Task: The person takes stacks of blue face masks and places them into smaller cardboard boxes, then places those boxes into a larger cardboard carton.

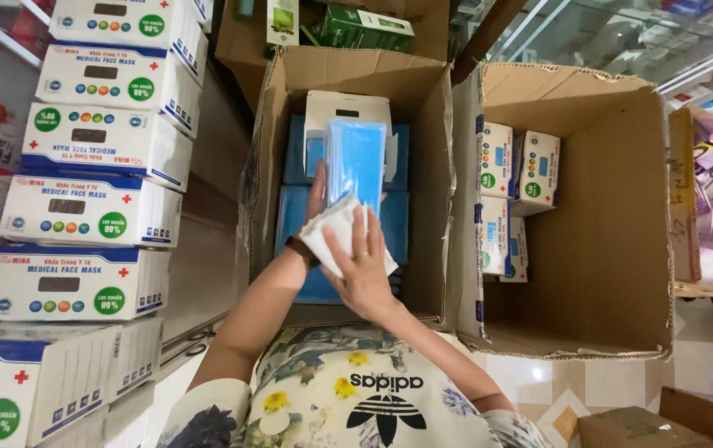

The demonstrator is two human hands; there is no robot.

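Nearest the camera, the right hand [362, 270] lies with fingers spread flat on a crinkled white plastic wrapper [336, 236], pressing it against the lower end of a flat blue stack of face masks [355, 170]. The left hand [317, 199] is mostly hidden behind the stack; only its edge and wrist show, so it seems to cup the stack from below, but whether it is closed round it I cannot tell.

The stack is held above the tall open brown cardboard carton [278, 124], over the blue packs already lying inside. Its long axis runs near to far, with the wrapped end toward the person and the bare end pointing at the carton's far wall, tilted slightly upward.

The risk, as I judge it: the wrapper covers only the near end, so loose masks could fan out or slide from the far end if the stack tips further. The flat right hand presses and does not pinch, so the slick wrapper could slip off.

Farther right stands a wider open brown carton [622, 207] holding small white printed boxes [510, 195]. At left, white mask boxes with blue trim [99, 141] are stacked.
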